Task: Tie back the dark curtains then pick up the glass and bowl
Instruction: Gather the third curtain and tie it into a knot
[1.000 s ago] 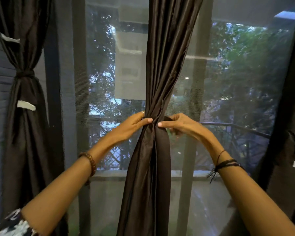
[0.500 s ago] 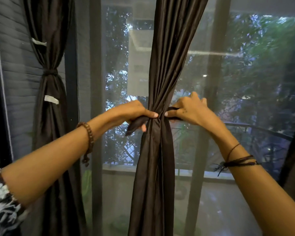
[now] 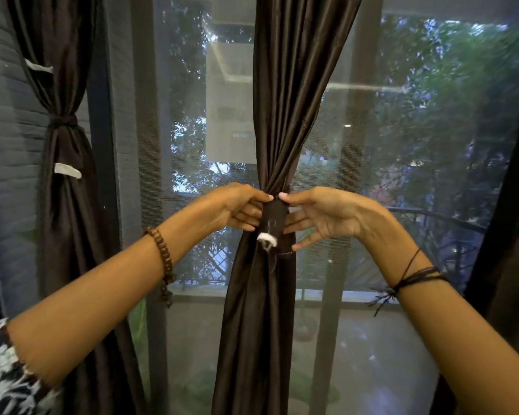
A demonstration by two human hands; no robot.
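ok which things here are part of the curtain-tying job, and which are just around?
In the job:
middle curtain
tie-back strap, pinched by left hand and right hand
left curtain, already tied

Just around:
window screen
beaded bracelet
black wrist threads

The dark brown middle curtain [image 3: 285, 115] hangs gathered at its waist by a matching tie-back strap [image 3: 274, 217].

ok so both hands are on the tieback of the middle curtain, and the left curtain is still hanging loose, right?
Not quite. In the head view the left curtain is already tied, cinched by a band. The rest holds: left hand and right hand are on the tieback of the middle curtain.
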